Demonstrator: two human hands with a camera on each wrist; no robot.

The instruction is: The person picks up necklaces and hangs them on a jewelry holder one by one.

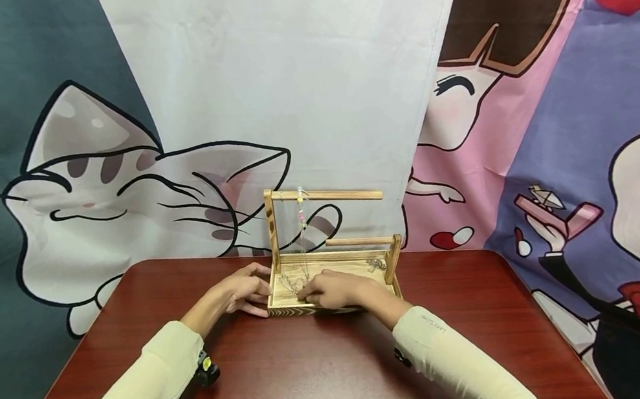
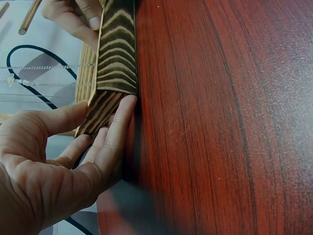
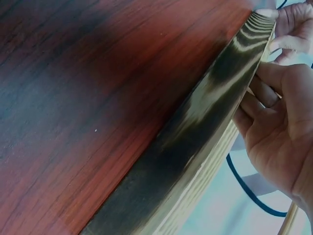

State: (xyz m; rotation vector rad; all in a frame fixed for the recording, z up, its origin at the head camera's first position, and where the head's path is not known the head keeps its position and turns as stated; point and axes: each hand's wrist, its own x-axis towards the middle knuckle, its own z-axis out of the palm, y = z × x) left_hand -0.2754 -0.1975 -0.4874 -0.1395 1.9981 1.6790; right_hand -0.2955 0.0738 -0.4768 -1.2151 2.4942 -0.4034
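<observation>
A wooden jewelry stand (image 1: 272,230) with a shallow tray base and two crossbars stands on the table. My left hand (image 1: 245,290) holds its left end, thumb on the rim and fingers along the outer side in the left wrist view. Over the tray, my right hand (image 1: 332,288) reaches down with curled fingers at a thin silver chain (image 1: 288,284) on the tray floor. The tray's front wall (image 3: 195,117) hides those fingertips in the right wrist view. A beaded necklace (image 1: 300,211) in yellow, white and pink hangs from the upper bar, beside thinner chains.
Another small heap of chain (image 1: 375,264) lies at the tray's right end. The lower crossbar (image 1: 359,241) juts left from the right post. Under the stand is a red-brown table (image 1: 326,368); a cartoon-printed cloth (image 1: 294,65) hangs behind it.
</observation>
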